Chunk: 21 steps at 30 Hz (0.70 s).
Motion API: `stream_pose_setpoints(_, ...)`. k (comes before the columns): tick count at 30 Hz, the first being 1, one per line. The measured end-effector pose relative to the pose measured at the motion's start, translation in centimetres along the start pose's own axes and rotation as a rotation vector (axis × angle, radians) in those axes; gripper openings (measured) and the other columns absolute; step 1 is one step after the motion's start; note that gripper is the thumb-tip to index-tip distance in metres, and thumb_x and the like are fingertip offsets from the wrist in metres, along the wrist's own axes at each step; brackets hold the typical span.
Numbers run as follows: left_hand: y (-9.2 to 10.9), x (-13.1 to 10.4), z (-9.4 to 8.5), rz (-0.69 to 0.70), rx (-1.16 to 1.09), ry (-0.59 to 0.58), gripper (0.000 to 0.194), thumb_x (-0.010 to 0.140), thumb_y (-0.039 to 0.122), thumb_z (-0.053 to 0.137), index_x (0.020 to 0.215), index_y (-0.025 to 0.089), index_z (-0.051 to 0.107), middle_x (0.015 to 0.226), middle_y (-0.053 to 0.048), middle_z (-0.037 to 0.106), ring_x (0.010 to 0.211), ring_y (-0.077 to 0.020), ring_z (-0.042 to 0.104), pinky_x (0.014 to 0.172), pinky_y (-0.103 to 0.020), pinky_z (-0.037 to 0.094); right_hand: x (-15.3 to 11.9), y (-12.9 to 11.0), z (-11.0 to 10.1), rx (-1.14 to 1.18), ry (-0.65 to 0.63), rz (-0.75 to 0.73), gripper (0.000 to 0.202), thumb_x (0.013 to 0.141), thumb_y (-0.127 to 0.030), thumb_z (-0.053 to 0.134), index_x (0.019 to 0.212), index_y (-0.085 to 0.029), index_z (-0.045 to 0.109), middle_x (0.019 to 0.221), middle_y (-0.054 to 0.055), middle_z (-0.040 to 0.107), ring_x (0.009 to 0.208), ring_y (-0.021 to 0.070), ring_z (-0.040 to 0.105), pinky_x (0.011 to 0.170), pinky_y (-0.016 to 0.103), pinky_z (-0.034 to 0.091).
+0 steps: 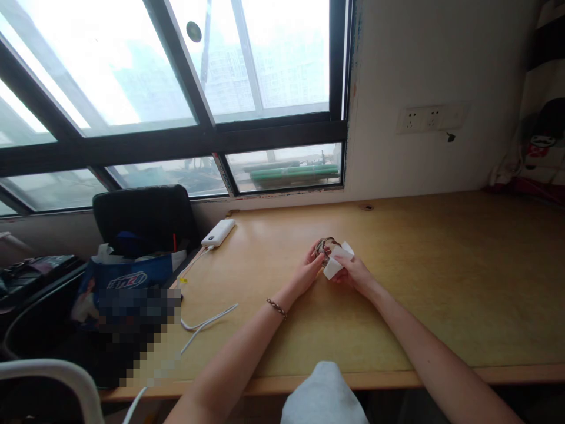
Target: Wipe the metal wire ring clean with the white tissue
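Note:
Over the middle of the wooden desk point(273, 235), my left hand point(309, 272) is closed around a brown and beige looped thing point(327, 243), whose exact kind I cannot make out. My right hand point(355, 275) pinches a folded white tissue point(334, 268) against the near right side of that loop. Both hands are close together, fingertips almost meeting. The tissue and fingers hide part of the loop. A braided bracelet point(277, 308) circles my left wrist.
A white power bank point(218, 232) lies at the desk's left edge, its white cable point(207, 321) trailing towards me. Left of the desk, a blue bag point(132, 280) rests on a black chair point(143, 212). Wall sockets point(422, 119) are behind the desk.

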<state>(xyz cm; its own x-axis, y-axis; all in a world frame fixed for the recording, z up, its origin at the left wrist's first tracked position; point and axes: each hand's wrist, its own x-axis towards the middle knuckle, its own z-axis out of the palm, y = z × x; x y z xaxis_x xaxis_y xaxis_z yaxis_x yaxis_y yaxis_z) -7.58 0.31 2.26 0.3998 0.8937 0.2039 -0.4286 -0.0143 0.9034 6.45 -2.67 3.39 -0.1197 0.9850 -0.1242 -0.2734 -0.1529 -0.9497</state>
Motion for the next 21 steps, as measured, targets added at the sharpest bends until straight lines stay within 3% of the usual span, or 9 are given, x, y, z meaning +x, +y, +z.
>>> stream_pose_setpoints(2, 0.3, -0.2, 0.4, -0.027, -0.018, 0.010, 0.057, 0.072, 0.038, 0.057, 0.122, 0.019, 0.037, 0.113, -0.010, 0.052, 0.098, -0.0191, 0.052, 0.082, -0.031, 0.042, 0.0, 0.4, 0.1, -0.025, -0.027, 0.033, 0.029, 0.063, -0.034, 0.062, 0.082, -0.013, 0.059, 0.058, 0.005, 0.064, 0.043, 0.0147, 0.057, 0.040, 0.023, 0.044)
stream_pose_setpoints(5, 0.5, -0.5, 0.9, -0.082, -0.005, -0.024, 0.047, 0.073, 0.040, 0.054, 0.113, 0.017, 0.047, 0.108, -0.010, 0.056, 0.090, -0.0177, 0.055, 0.077, -0.029, 0.043, 0.0, 1.0, -0.1, -0.237, 0.078, -0.021, 0.027, 0.070, -0.039, 0.053, 0.061, -0.014, 0.057, 0.042, 0.003, 0.057, 0.033, 0.0130, 0.050, 0.034, 0.021, 0.038)
stream_pose_setpoints(8, 0.5, -0.6, 1.1, -0.107, -0.021, -0.029, 0.041, 0.075, 0.044, 0.050, 0.104, 0.015, 0.054, 0.107, -0.010, 0.056, 0.092, -0.0178, 0.055, 0.078, -0.029, 0.043, -0.3, 0.8, -0.4, -0.520, 0.282, -0.270, 0.036, 0.076, -0.042, 0.044, 0.051, -0.017, 0.053, 0.035, 0.002, 0.050, 0.032, 0.0130, 0.046, 0.036, 0.022, 0.034)
stream_pose_setpoints(10, 0.4, -0.6, 1.0, -0.123, -0.051, -0.001, 0.045, 0.075, 0.049, 0.048, 0.103, 0.014, 0.054, 0.106, -0.011, 0.057, 0.093, -0.0190, 0.055, 0.079, -0.031, 0.042, -0.6, 0.4, -0.6, -0.625, 0.402, -0.459, 0.029, 0.075, -0.038, 0.047, 0.057, -0.018, 0.055, 0.042, 0.002, 0.052, 0.040, 0.0136, 0.049, 0.043, 0.022, 0.036)
stream_pose_setpoints(12, 0.3, -0.5, 0.7, -0.154, -0.067, 0.023, 0.051, 0.073, 0.053, 0.045, 0.105, 0.014, 0.053, 0.101, -0.012, 0.060, 0.091, -0.0204, 0.056, 0.078, -0.033, 0.043, -0.8, 0.0, -0.6, -0.658, 0.445, -0.564, 0.018, 0.073, -0.033, 0.051, 0.064, -0.019, 0.057, 0.050, 0.002, 0.055, 0.049, 0.0145, 0.052, 0.049, 0.022, 0.036)
stream_pose_setpoints(14, 0.2, -0.5, 0.4, -0.179, -0.053, 0.058, 0.053, 0.073, 0.055, 0.045, 0.105, 0.013, 0.052, 0.094, -0.012, 0.062, 0.084, -0.0206, 0.058, 0.074, -0.034, 0.044, -0.9, -0.2, -0.4, -0.662, 0.404, -0.566, 0.012, 0.070, -0.030, 0.054, 0.066, -0.020, 0.058, 0.053, 0.002, 0.056, 0.050, 0.0147, 0.053, 0.049, 0.022, 0.037)
stream_pose_setpoints(18, -0.1, -0.5, -0.1, -0.157, -0.004, 0.149, 0.046, 0.072, 0.051, 0.048, 0.089, 0.010, 0.057, 0.080, -0.010, 0.063, 0.068, -0.0170, 0.059, 0.067, -0.031, 0.045, -0.8, 0.1, 0.3, -0.572, 0.253, -0.383, 0.014, 0.066, -0.033, 0.058, 0.070, -0.019, 0.058, 0.052, 0.001, 0.058, 0.036, 0.0126, 0.049, 0.035, 0.021, 0.034)
stream_pose_setpoints(21, -0.2, -0.7, 0.0, -0.127, 0.044, 0.105, 0.047, 0.073, 0.053, 0.045, 0.085, 0.008, 0.058, 0.079, -0.010, 0.063, 0.067, -0.0171, 0.058, 0.065, -0.030, 0.044, -0.8, 0.5, 0.4, -0.514, 0.243, -0.319, 0.021, 0.070, -0.039, 0.053, 0.070, -0.018, 0.056, 0.042, -0.001, 0.054, 0.027, 0.0127, 0.046, 0.028, 0.020, 0.031)
